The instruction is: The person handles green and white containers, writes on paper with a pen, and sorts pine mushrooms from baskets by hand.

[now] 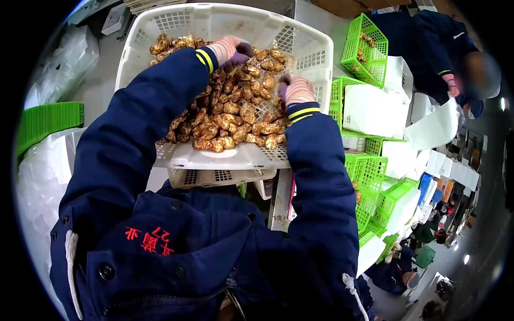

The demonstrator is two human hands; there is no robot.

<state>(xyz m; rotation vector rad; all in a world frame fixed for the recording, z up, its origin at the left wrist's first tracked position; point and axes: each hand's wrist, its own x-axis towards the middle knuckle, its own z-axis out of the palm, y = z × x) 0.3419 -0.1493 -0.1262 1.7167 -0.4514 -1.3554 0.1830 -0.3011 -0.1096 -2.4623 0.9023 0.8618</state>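
Observation:
A large white perforated basket (235,21) holds many knobbly brown mushrooms (230,109), heaped mostly in its middle and near side. My left hand (239,52), in a striped glove with purple fingers, reaches over the upper part of the heap. Its fingers curl downward, and what they hold, if anything, is hidden. Close to the basket's right wall, my right hand (294,90) wears a similar glove. Those fingers are bent in toward the mushrooms beside them; their tips are not clearly visible.
Green baskets (367,51), some with white sheets (375,109), line the right side. A co-worker (428,48) there holds a white sheet (436,125). Stacked green crates (51,123) and clear plastic bags (45,182) are at left. Another white basket (219,177) sits below mine.

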